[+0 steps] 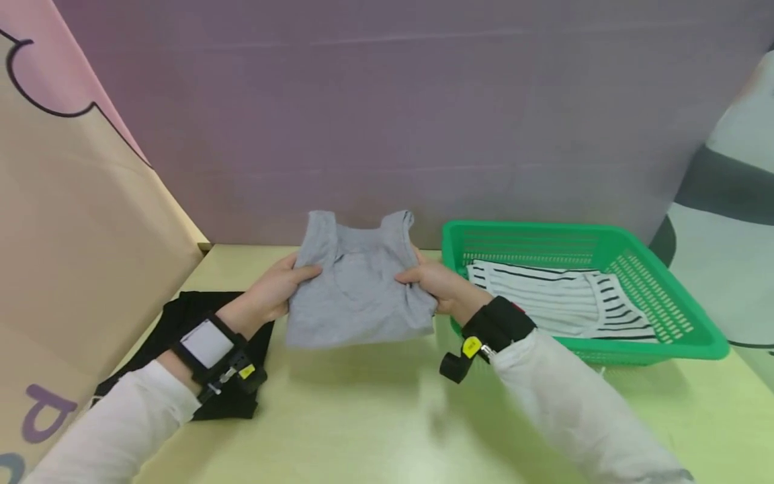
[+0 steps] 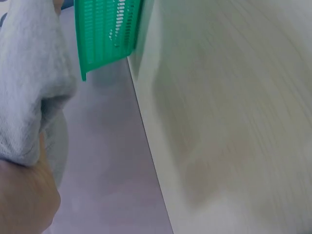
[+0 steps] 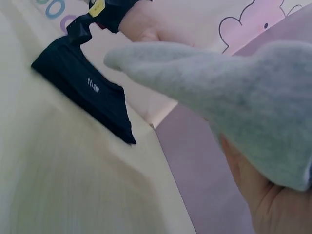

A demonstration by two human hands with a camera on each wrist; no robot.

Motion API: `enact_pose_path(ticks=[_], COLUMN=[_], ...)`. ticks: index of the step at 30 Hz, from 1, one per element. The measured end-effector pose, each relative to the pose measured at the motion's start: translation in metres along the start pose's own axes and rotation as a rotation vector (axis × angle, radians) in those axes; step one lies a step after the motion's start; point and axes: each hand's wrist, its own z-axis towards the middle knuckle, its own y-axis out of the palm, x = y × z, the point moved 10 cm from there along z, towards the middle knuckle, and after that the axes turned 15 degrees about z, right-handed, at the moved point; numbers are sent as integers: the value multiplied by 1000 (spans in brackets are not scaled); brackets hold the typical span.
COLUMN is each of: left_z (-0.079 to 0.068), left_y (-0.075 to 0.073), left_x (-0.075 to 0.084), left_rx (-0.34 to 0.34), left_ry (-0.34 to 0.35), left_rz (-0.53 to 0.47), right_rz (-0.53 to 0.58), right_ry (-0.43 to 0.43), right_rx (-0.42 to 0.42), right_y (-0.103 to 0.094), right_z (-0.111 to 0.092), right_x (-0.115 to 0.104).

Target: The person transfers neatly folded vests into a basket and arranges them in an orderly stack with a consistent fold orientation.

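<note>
1. A grey tank top (image 1: 359, 296) was held up in the air above the tabletop (image 1: 351, 417), toward the back edge and roughly midway between its sides.
2. Its left side was pinched by the left hand (image 1: 275, 289) and its right side by the right hand (image 1: 441, 282). Both thumbs were laid on the front, and the fingers were mostly hidden behind the cloth, so how tightly they were closed could not be told.
3. The top seemed to be partly folded already, judging by its short, straight lower edge; setting it down was not yet done.
4. A striped garment (image 1: 538, 296) was seen lying flat inside the green basket (image 1: 532, 227), which was placed at the back right of the tabletop. By its look, that piece could be judged finished.
5. A black garment (image 1: 187, 312) was spread near the left edge, partly covered from view by the left forearm; whether it was folded could not be settled.
6. Bare tabletop was left below the top and toward the near edge. Less room was offered behind, where the back edge was met by a grey panel (image 1: 411, 121), and on the right, where the basket's rim was close to the right hand.
</note>
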Motion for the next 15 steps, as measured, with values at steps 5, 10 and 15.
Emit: enact_pose_path(ticks=[5, 10, 15], left_z=[12, 24, 29], left_y=[16, 29, 45], left_x=[7, 16, 25], left_rx=[-4, -15, -72], left_ry=[7, 48, 82], left_rz=[-63, -72, -100], right_rz=[-75, -134, -178], right_ry=[-7, -9, 7], right_rx=[4, 19, 53], right_y=[-16, -30, -45], right_z=[-10, -20, -29], right_x=[-11, -23, -30])
